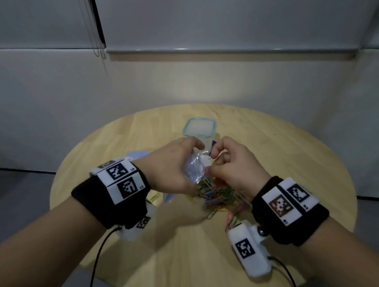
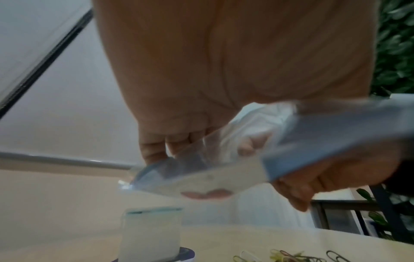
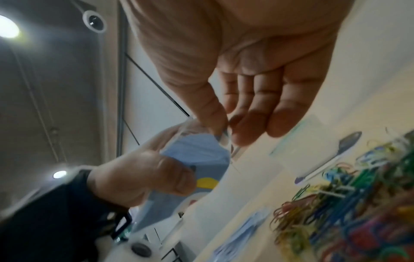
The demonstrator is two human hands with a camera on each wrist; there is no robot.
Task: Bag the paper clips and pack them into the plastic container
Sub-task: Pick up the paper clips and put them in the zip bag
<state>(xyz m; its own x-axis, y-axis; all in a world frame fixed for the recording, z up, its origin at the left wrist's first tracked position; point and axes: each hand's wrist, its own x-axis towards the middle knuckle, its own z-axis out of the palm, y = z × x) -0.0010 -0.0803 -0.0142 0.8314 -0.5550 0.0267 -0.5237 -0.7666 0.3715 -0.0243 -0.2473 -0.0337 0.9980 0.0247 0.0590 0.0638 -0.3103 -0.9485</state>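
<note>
Both hands hold a small clear zip bag (image 1: 195, 168) just above a pile of coloured paper clips (image 1: 217, 197) on the round wooden table (image 1: 289, 157). My left hand (image 1: 181, 160) grips the bag from the left, its fingers curled behind the plastic (image 2: 212, 168). At the bag's top edge my right hand (image 1: 219, 161) pinches with thumb and fingers (image 3: 220, 129). The bag (image 3: 195, 152) looks empty. Behind the hands stands the open plastic container (image 1: 199, 128) with a teal rim. It also shows as the container (image 2: 152, 232) in the left wrist view.
More flat bluish bags (image 1: 136, 154) lie to the left behind my left wrist, and one bag (image 3: 241, 235) lies beside the clips (image 3: 358, 195). A dark lid-like piece (image 1: 214, 144) sits at the container's foot. Walls and window blinds surround the table.
</note>
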